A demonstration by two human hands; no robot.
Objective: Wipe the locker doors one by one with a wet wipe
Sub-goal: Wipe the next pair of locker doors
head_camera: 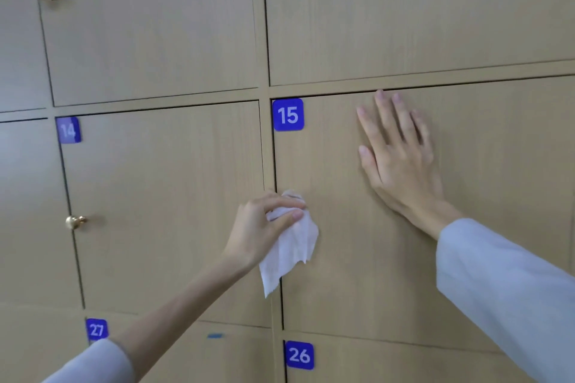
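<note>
Wooden locker door 15 (342, 258): right hand (401, 162) flat, fingers spread; left hand (264, 227) fingers pinching wet wipe (289, 249)

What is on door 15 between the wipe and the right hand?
Nothing: in the head view the stretch of door 15 between the wipe in the left hand and the flat right hand is bare wood.

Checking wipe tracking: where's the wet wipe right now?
Head view, centre: the wet wipe is pinched in the left hand at the left edge of door 15, below its number label.
</note>
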